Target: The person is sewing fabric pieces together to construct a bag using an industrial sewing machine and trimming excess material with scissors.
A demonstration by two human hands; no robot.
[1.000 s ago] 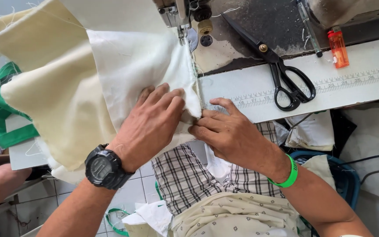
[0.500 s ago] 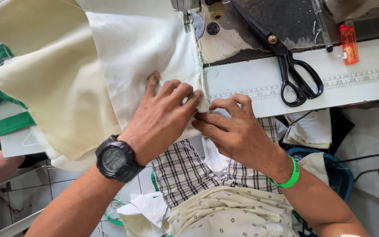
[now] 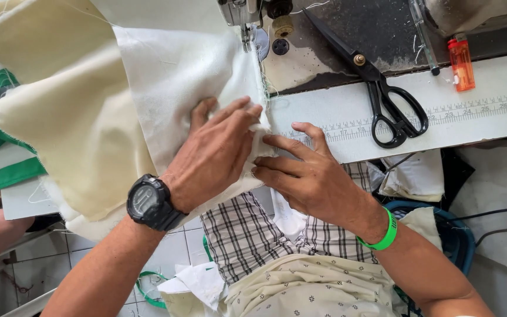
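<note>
Cream fabric [image 3: 165, 88] held flat on the surface, just below the needle [image 3: 246, 36].
Left hand [image 3: 221, 154] is pressed open-palmed on it; right hand [image 3: 309, 176] fingers pinch its edge, which should be kept aligned.

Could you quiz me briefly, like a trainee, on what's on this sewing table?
1. True or false: the left hand lies flat on the white cloth.
2. Which lies beside the black scissors? A) orange lighter B) red mug C) blue spool
3. What is on the right hand's wrist?

Key:
1. True.
2. A, the orange lighter.
3. A green wristband.
</note>
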